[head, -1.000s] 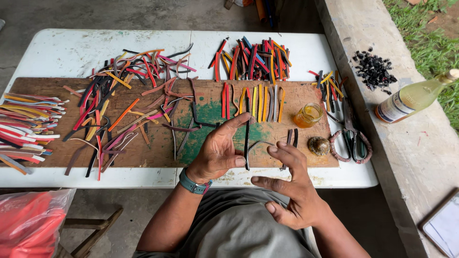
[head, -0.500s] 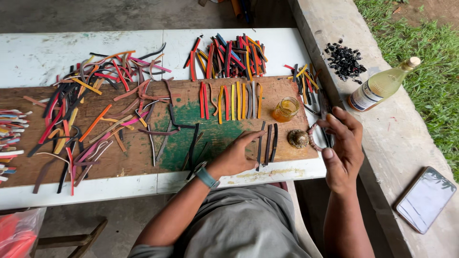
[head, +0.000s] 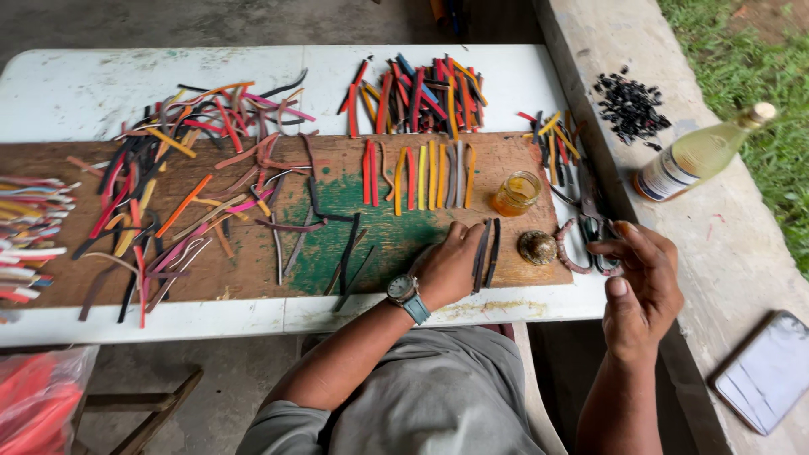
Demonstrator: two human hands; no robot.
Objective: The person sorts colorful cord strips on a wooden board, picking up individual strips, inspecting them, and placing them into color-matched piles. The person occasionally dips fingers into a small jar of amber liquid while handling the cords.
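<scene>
Lying side by side on the wooden board, two dark strips run lengthwise near the board's front right corner, with the left hand resting palm down directly against them; its fingers lie flat and loosely curled beside the strips, touching their left edge, nothing clasped. A wristwatch sits on that wrist. The right hand hovers off the board's right end, fingers half curled and apart; whether it grips anything cannot be told. Just left of it: scissors with dark handles, a curled reddish cord, and a small round shell-like lump. Behind these, a small glass jar of amber liquid. Further back, a row of red, yellow and grey strips; loose mixed strips cover the board's left half. On the concrete ledge: a bottle, black bits, a phone.
</scene>
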